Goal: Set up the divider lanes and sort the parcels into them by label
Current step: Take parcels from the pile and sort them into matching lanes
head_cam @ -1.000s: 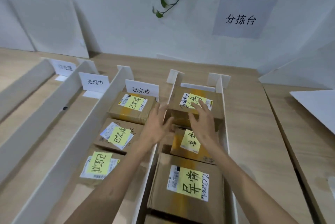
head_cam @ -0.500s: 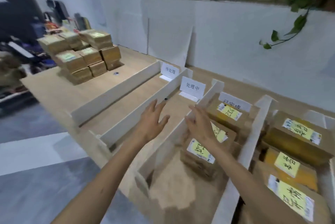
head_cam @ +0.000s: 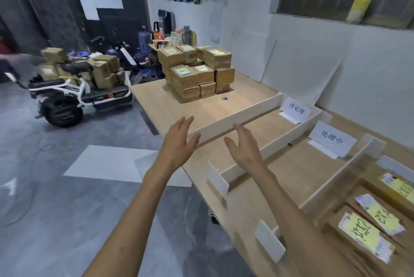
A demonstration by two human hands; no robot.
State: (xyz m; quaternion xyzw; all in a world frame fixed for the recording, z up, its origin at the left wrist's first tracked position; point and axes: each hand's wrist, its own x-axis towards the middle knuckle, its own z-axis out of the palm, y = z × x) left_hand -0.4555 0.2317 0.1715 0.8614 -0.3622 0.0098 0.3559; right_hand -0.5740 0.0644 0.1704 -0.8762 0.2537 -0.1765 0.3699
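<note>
Both hands have swung left, away from the filled lanes and toward the unsorted pile, and the view has turned with them, so the stack of parcels point(head_cam: 197, 72) now sits at the far middle instead of the far left. The left hand point(head_cam: 179, 142) hovers over the near left edge of the surface point(head_cam: 156, 106), fingers straight and spread, holding nothing. The right hand point(head_cam: 244, 149) hangs just right of it above the near end of the first lane, fingers loosely extended and equally empty. White divider boards point(head_cam: 284, 140) run from near to far across the surface. A card reading 待处理 point(head_cam: 296, 108) stands at the far end of the leftmost lane and a card reading 处理中 point(head_cam: 332, 140) at the far end of the next; no parcels show in either lane. At the right edge, blurred, sorted parcels point(head_cam: 363, 236) with yellow labels lie in a lane beyond a further divider. On the floor to the far left stands a scooter point(head_cam: 74, 88) loaded with more cardboard boxes.
</note>
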